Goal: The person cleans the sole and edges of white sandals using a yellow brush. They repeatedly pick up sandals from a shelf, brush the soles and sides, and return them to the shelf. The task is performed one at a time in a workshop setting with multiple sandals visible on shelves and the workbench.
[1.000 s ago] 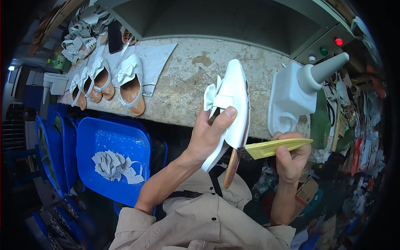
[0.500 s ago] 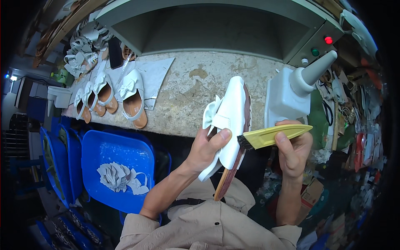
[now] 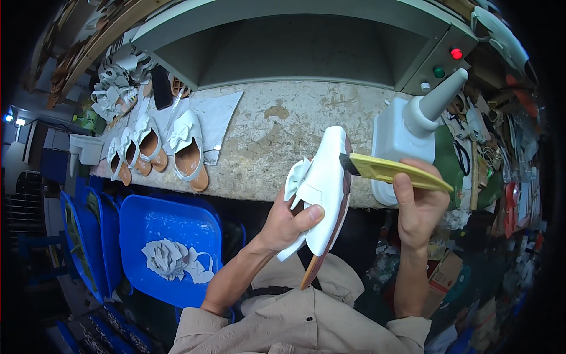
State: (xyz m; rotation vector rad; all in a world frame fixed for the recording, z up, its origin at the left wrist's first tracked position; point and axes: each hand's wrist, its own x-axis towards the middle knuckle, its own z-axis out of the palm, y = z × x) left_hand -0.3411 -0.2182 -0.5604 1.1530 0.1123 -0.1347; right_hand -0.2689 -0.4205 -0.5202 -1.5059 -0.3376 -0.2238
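Note:
My left hand (image 3: 290, 223) is closed around a white shoe (image 3: 325, 194) with a bow, its thumb pressed on the upper and its toe pointing away from me. The shoe is tipped on its side, so the brown sole edge faces right. In my right hand (image 3: 420, 206) is a yellow-handled brush (image 3: 392, 171), gripped between thumb and fingers. Its dark bristles touch the shoe's right side near the toe, at the edge of the sole. The left fingers are mostly hidden behind the shoe.
Several finished-looking white bow shoes (image 3: 188, 150) stand on the worn bench (image 3: 259, 138) at left. A white bottle (image 3: 404, 138) with a cone top stands right. Behind is a grey machine housing (image 3: 295, 53). A blue tub (image 3: 171, 218) holding white pieces sits below left.
The brush has moved up along the shoe's side toward the toe, its handle now sloping down to the right. The shoe has dropped slightly lower in view.

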